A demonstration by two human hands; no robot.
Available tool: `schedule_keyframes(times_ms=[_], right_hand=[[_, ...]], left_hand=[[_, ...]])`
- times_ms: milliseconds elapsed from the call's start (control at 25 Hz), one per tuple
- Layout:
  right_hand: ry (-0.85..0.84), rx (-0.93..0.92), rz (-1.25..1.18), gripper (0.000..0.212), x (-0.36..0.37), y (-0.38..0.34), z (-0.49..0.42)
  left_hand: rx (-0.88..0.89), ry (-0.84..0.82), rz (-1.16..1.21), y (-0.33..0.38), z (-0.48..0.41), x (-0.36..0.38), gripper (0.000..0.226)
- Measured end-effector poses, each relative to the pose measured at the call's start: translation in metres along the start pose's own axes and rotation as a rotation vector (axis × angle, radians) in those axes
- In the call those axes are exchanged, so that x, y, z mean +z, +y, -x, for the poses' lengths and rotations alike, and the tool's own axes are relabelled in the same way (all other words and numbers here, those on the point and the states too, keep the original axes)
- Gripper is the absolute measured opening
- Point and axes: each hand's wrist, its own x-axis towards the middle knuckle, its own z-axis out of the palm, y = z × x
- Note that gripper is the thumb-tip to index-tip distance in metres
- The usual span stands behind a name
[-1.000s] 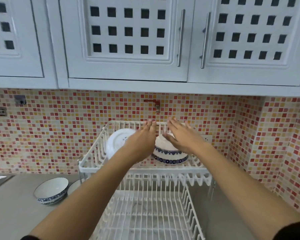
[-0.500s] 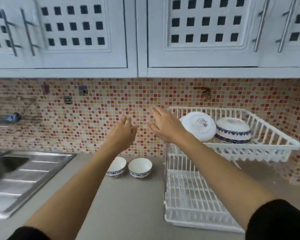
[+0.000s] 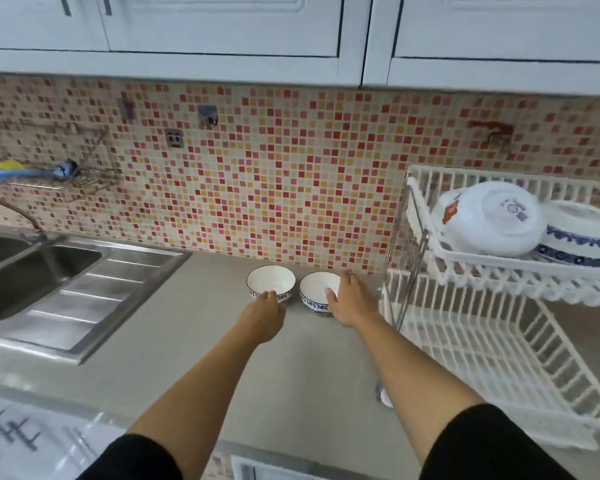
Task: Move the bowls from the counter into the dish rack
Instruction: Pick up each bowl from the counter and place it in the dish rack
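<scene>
Two small white bowls with blue-patterned walls stand side by side on the grey counter (image 3: 187, 348) near the tiled wall. My left hand (image 3: 265, 308) rests against the near rim of the left bowl (image 3: 271, 279); its fingers hide the contact. My right hand (image 3: 352, 299) wraps the right side of the right bowl (image 3: 314, 289), thumb inside the rim. Both bowls sit on the counter. The white two-tier dish rack (image 3: 499, 263) stands to the right, with a white bowl (image 3: 492, 220) and a blue-patterned bowl (image 3: 582, 237) upside down in its upper tier.
The rack's lower tier (image 3: 465, 344) holds nothing visible. A steel sink (image 3: 32, 271) with a ribbed drainboard lies at the left. White wall cabinets hang overhead, above a mosaic-tiled wall with a wire shelf (image 3: 84, 178).
Both hands have come away from the rack's upper tier and dropped left and down onto the two bowls on the counter. My view swung left and downward.
</scene>
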Motion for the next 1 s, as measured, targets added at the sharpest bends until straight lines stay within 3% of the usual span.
schedule_keyframes(times_ms=[280,480,600,920,1000], right_hand=[[-0.042,0.223,-0.083,0.062,0.080,0.039,-0.070],[-0.014,0.438,-0.436,0.066,0.127,0.055,-0.124],[0.018,0.518,-0.374,0.065,0.144,0.059,-0.146],[0.115,0.606,-0.416,0.034,0.165,0.069,-0.174],[0.142,0.610,-0.468,0.029,0.169,0.067,-0.161]], left_hand=[[-0.126,-0.151,0.071,-0.015,-0.084,0.074,0.042],[-0.240,-0.201,0.284,0.004,-0.159,0.105,0.045],[-0.276,-0.208,0.401,0.009,-0.187,0.125,0.049],[-0.389,-0.184,0.552,0.013,-0.225,0.141,0.038],[-0.381,-0.197,0.589,0.014,-0.218,0.139,0.045]])
